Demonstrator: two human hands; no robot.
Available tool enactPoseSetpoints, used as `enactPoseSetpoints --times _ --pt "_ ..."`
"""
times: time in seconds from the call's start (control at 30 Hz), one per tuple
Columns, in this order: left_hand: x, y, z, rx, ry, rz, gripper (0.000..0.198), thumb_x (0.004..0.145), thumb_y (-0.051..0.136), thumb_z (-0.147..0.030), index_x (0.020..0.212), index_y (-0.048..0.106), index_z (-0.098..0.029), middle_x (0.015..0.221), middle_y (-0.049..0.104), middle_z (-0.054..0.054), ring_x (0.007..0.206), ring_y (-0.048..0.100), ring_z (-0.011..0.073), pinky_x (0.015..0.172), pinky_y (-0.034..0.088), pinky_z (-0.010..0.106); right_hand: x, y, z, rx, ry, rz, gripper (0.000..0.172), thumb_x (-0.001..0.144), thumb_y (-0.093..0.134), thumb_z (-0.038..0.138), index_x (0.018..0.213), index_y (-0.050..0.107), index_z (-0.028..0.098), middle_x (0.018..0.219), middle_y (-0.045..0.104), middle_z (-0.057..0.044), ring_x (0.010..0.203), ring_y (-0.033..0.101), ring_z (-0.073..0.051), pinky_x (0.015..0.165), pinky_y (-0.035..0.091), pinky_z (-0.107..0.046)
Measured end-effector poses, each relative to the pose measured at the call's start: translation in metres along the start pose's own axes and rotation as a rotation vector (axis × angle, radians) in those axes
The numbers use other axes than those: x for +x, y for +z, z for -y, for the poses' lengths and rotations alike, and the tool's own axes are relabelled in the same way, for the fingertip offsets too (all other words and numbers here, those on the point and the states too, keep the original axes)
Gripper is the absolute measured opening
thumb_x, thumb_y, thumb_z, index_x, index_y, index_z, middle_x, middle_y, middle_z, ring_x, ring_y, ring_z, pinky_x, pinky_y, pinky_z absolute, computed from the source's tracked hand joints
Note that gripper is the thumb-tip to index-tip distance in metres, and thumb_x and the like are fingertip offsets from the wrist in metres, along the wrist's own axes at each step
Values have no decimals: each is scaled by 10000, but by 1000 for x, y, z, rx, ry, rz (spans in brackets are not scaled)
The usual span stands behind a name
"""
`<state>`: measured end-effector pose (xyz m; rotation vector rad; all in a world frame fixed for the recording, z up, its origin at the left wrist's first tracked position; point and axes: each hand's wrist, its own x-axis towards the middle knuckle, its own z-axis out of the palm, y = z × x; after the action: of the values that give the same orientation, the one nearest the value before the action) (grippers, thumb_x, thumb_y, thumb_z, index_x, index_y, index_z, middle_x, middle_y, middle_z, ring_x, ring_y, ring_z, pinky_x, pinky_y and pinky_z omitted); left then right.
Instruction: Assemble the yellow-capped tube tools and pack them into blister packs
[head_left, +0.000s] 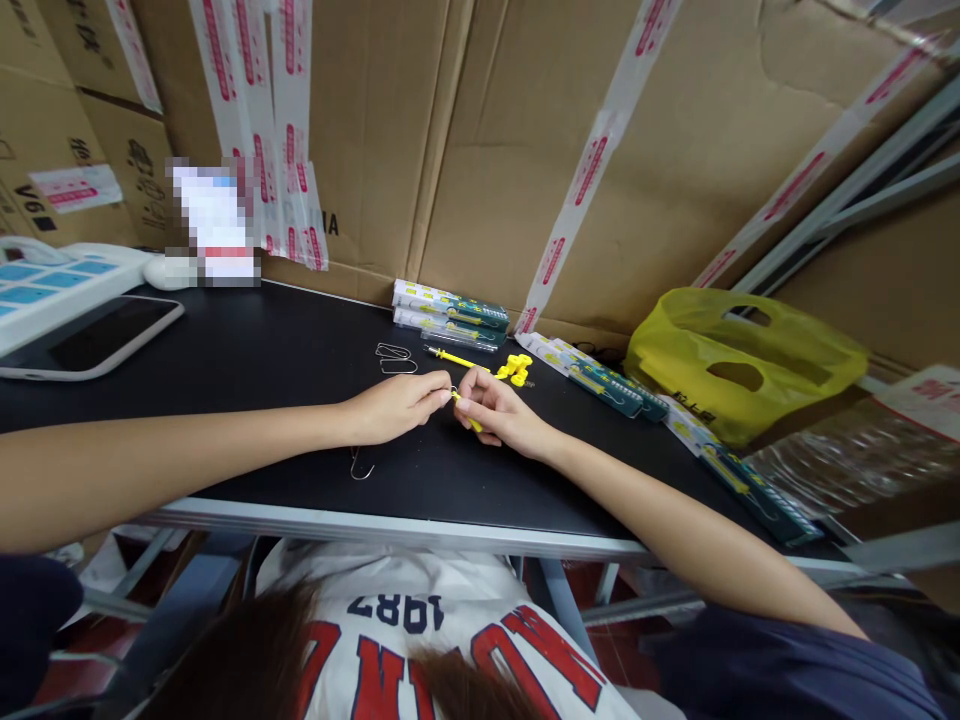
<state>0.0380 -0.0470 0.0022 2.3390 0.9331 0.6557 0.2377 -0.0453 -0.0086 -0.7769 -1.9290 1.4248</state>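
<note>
Over the black table my left hand [405, 408] is closed in a pinch, its fingertips by a small metal loop at the end of a yellow plastic piece [475, 425]. What it grips is too small to make out. My right hand [504, 412] is shut on that yellow piece, fingers curled round it. A bent metal hook [362, 470] shows just below my left wrist, partly hidden by it. Beyond the hands lie several bent wire clips [396, 358], a thin yellow rod [459, 360] with a dark tip, and a cluster of yellow plastic parts [516, 368].
Printed narrow boxes [450, 305] are stacked at the back; more boxes [592, 375] line the right side. A yellow plastic bag [739, 360] stands at right. A phone [90, 335] and a power strip [60, 275] lie at left. Large taped cartons [382, 130] wall the back.
</note>
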Motion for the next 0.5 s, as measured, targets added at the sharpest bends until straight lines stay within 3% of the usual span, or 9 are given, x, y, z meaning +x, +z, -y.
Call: enactPoseSetpoints --times 0.3,0.5 --pt "0 0 1 -291 -154 139 217 947 301 -352 834 404 -199 563 435 -56 396 359 64 350 312 155 -2 -3 -9 -438 -246 -114 256 891 572 410 824 426 211 701 415 42 569 372 -89 518 332 -221" --pt "3 -3 5 -394 -222 235 277 943 322 -419 859 450 -189 632 468 -36 391 347 49 344 337 157 -3 -8 -7 -731 -328 -65 197 928 507 347 808 426 213 683 422 38 565 352 -101 543 313 -235"
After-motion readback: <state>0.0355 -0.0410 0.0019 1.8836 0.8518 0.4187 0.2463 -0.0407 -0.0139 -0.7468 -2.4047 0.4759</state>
